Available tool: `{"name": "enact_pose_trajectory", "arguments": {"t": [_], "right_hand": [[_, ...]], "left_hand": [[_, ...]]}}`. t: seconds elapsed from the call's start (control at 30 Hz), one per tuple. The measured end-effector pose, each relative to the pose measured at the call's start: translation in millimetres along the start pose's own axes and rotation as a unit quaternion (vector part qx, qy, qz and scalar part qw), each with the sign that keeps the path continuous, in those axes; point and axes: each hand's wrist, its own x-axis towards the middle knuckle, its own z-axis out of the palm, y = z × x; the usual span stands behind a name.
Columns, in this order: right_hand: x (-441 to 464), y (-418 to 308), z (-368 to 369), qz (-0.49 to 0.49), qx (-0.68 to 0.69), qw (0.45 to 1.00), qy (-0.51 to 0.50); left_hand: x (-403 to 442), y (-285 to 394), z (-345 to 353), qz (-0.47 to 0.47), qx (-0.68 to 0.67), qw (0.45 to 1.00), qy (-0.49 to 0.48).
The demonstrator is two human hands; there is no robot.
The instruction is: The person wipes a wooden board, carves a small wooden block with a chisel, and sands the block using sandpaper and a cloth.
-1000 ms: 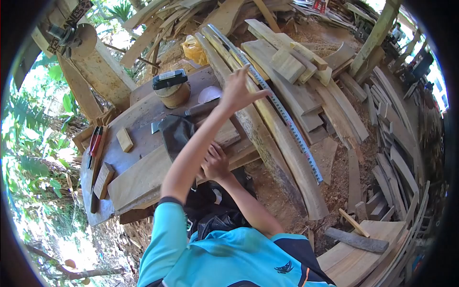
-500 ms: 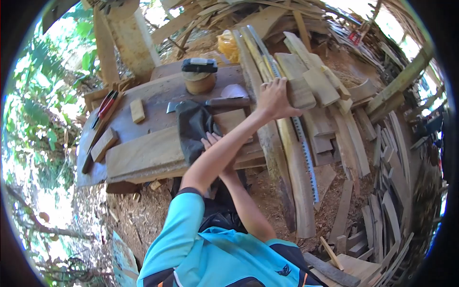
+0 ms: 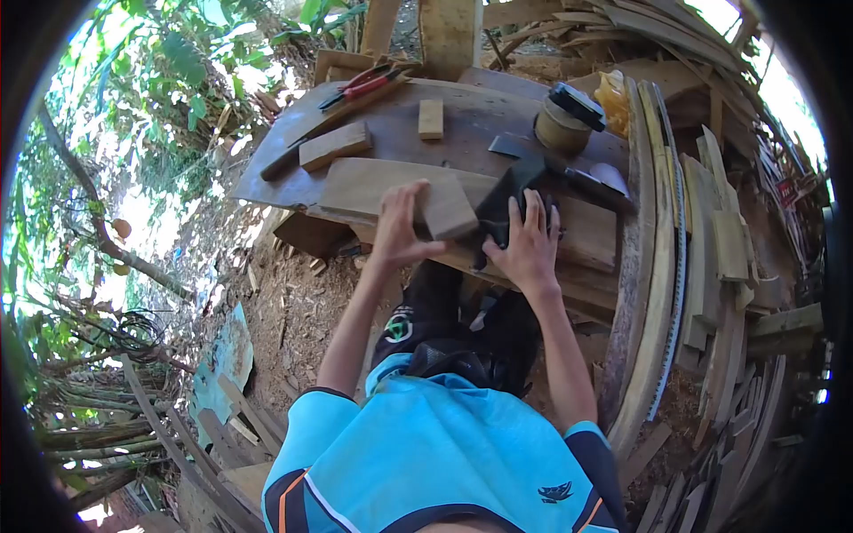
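Note:
At the near edge of the workbench, my left hand (image 3: 402, 226) grips a squarish wooden block (image 3: 449, 206) by its left side, with the fingers at the far corner and the thumb along the near edge. Beneath the block lies a long wooden board (image 3: 360, 180). My right hand (image 3: 529, 244) is on a dark cloth (image 3: 513, 189), its fingers over the fabric and its thumb at the left edge. Just beyond the cloth is a bladed tool with a dark handle (image 3: 597, 188), partly covered by the fabric.
Red-handled pliers (image 3: 366, 84), small wood pieces (image 3: 431, 119) and a round wooden container with a black object on top (image 3: 564, 120) stand on the bench (image 3: 267, 169). Long planks with a measuring tape (image 3: 680, 266) line the right side. Wood scraps cover the ground.
My left hand has come from the wood stack on the right to the bench, bringing the wooden block. My arms are no longer crossed. The view has turned left.

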Motion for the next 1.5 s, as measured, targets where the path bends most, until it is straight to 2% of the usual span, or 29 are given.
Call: {"name": "enact_pose_trajectory", "arguments": {"t": [0.07, 0.1, 0.17, 0.2, 0.3, 0.37, 0.43, 0.5, 0.53, 0.6, 0.7, 0.8, 0.83, 0.9, 0.97, 1.0, 1.07, 1.13, 1.2, 1.27, 1.3, 1.37, 1.4, 1.43, 1.5], "right_hand": [[-1, 10, 24, -0.032, 0.094, 0.995, 0.001], [7, 11, 16, -0.011, 0.137, 0.990, -0.023], [34, 12, 3, 0.143, 0.266, 0.944, -0.131], [47, 10, -2, 0.221, 0.326, 0.901, -0.184], [78, -23, -7, 0.142, 0.374, 0.904, -0.150], [73, -58, 29, 0.039, 0.357, 0.924, -0.134], [56, -81, 35, -0.076, 0.106, 0.990, -0.052], [42, -82, 20, -0.101, 0.116, 0.977, -0.149], [30, -81, 13, -0.121, 0.141, 0.970, -0.156], [13, -82, 3, -0.136, 0.172, 0.963, -0.159], [22, -88, 11, -0.102, 0.163, 0.973, -0.131], [58, -95, 35, -0.047, 0.122, 0.981, -0.142], [63, -96, 39, -0.042, 0.119, 0.979, -0.163], [69, -96, 41, -0.031, 0.117, 0.972, -0.200], [42, -96, 26, -0.029, 0.132, 0.981, -0.138], [25, -97, 15, -0.034, 0.143, 0.983, -0.109], [-4, -97, -1, -0.026, 0.123, 0.984, -0.123], [1, -99, 4, -0.025, 0.113, 0.987, -0.114], [26, -95, 19, -0.006, 0.113, 0.990, -0.088], [63, -94, 43, 0.028, 0.117, 0.988, -0.099], [76, -95, 49, 0.032, 0.122, 0.981, -0.146], [95, -91, 51, 0.055, 0.122, 0.963, -0.236], [88, -91, 39, 0.026, 0.104, 0.966, -0.234], [63, -92, 51, 0.022, 0.106, 0.987, -0.120], [25, -91, 23, 0.004, 0.099, 0.989, -0.113]], "left_hand": [[-4, 0, 2, -0.017, -0.024, 1.000, 0.002], [-4, -1, 2, -0.026, -0.037, 0.999, 0.002], [-3, -4, 6, -0.038, -0.019, 0.999, -0.001], [-5, -5, 7, -0.044, -0.012, 0.999, -0.007], [-6, -7, 4, -0.026, -0.016, 0.999, -0.017], [-7, -9, 6, -0.031, -0.016, 0.999, -0.025], [-8, -14, 7, -0.033, -0.008, 0.998, -0.057], [-12, -20, 16, -0.008, 0.030, 0.998, -0.057], [-18, -29, 22, 0.022, 0.015, 1.000, -0.003], [-23, -37, 25, 0.047, -0.037, 0.998, 0.020], [-25, -49, 29, 0.043, -0.018, 0.999, 0.021], [-19, -39, 24, -0.009, -0.028, 0.999, -0.016], [-24, -57, 34, 0.006, 0.010, 0.999, -0.041], [-25, -47, 30, 0.008, 0.024, 0.999, -0.023], [-21, -31, 21, 0.041, 0.026, 0.999, 0.001], [-22, -28, 23, 0.023, 0.013, 1.000, -0.005], [-21, -31, 21, -0.020, 0.000, 1.000, -0.009], [-20, -31, 18, -0.007, -0.024, 1.000, 0.000], [-22, -34, 25, -0.006, 0.053, 0.999, -0.004], [-21, -22, 11, -0.036, 0.018, 0.999, -0.014], [-16, -13, 10, -0.043, -0.009, 0.999, -0.020], [-19, -10, 11, -0.037, 0.032, 0.998, -0.042], [-20, -14, 10, -0.025, 0.049, 0.997, -0.053], [-22, -21, 15, -0.029, 0.073, 0.995, -0.061], [-26, -32, 23, 0.000, 0.082, 0.995, -0.049]]}}
